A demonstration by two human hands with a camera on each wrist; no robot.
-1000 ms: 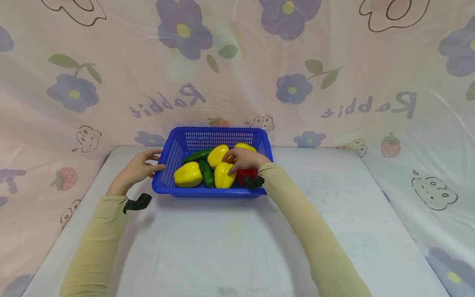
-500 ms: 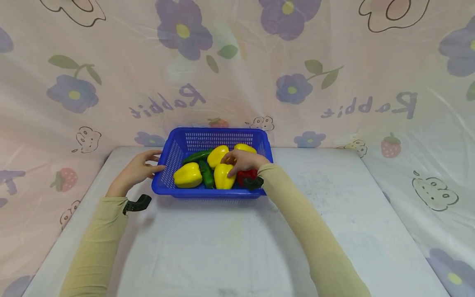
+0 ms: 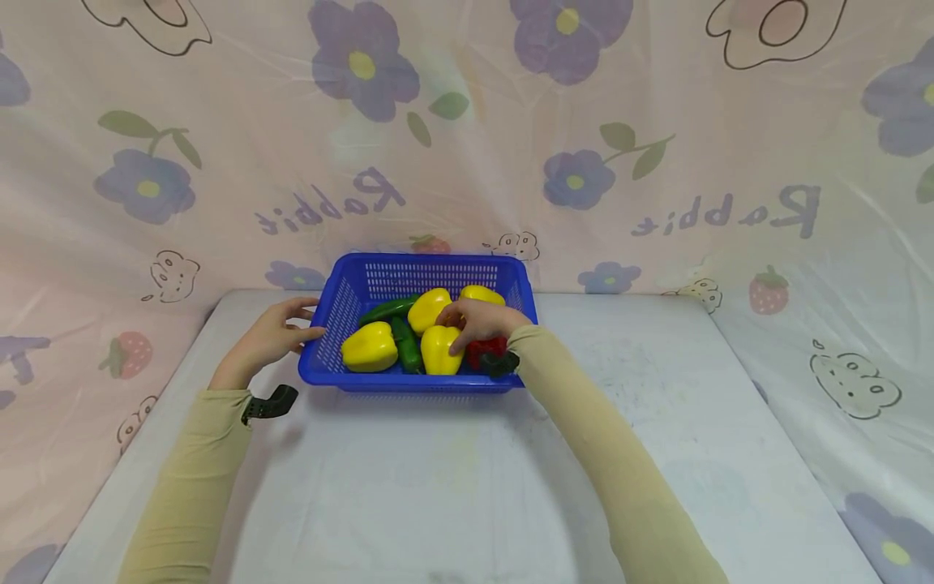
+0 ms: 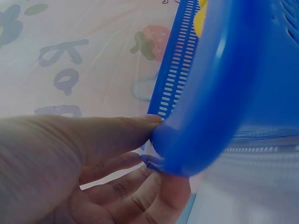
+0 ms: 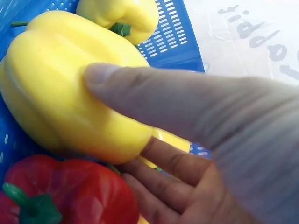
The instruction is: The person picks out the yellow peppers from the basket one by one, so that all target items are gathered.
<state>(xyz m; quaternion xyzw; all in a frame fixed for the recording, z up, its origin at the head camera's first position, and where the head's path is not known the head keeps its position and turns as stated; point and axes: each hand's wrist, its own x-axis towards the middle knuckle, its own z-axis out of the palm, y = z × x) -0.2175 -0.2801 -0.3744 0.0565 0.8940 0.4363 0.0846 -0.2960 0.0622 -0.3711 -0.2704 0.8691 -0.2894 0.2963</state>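
A blue plastic basket (image 3: 409, 380) holds yellow bell peppers, a red bell pepper and long green vegetables. My left hand (image 3: 270, 337) grips its left rim, thumb on top and fingers beneath, as the left wrist view shows. Inside the basket, my right hand (image 3: 481, 319) holds a yellow bell pepper (image 3: 440, 357) near the front. In the right wrist view the thumb lies across that yellow pepper (image 5: 51, 88), with the other fingers at its far side. The red bell pepper (image 5: 79, 193) sits right beside it, partly covered by the right wrist in the head view.
Another yellow bell pepper (image 3: 370, 349) lies at the basket's left, and two more, a middle one (image 3: 429, 311) and a back one (image 3: 482, 294), lie farther back. Long green vegetables (image 3: 407, 345) lie between them. The white table (image 3: 409, 487) meets a patterned curtain (image 3: 452, 162) behind the basket.
My right thumb has slid slightly lower along the yellow bell pepper. The left hand stays on the basket rim, and the basket has hardly moved.
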